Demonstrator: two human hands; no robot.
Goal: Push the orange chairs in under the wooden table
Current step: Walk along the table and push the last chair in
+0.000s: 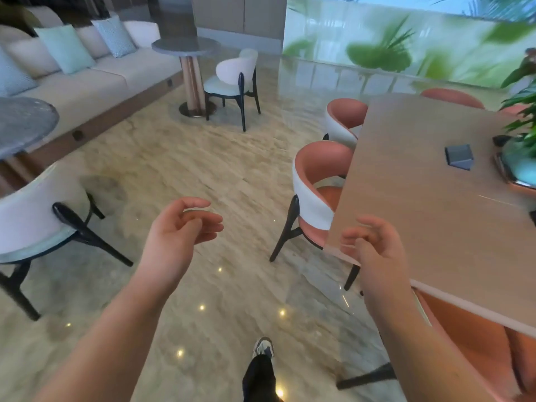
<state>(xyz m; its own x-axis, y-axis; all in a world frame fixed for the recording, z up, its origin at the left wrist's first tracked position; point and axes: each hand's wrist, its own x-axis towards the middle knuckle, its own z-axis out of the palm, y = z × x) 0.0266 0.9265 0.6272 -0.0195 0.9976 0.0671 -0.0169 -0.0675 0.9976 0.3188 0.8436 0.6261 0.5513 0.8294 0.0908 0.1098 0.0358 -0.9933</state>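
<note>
The wooden table point(412, 181) fills the right side. Along its left edge stand two orange chairs with white backs: the nearer one point(314, 192) is partly under the table, and the farther one point(343, 120) is too. Another orange chair point(475, 340) sits under the table's near edge at lower right, partly behind my right arm. An orange chair back point(452, 97) shows beyond the far edge. My left hand point(179, 230) hovers over the floor, fingers curled and apart, holding nothing. My right hand point(374, 250) hangs in front of the table's near corner, fingers apart, holding nothing.
A white chair point(37, 219) stands at the left beside a round grey table point(23, 123). Further back are a second round table point(185, 46) with a white chair point(235, 79) and a long sofa point(95, 76). A potted plant point(522, 117) and a dark box point(459, 156) rest on the wooden table.
</note>
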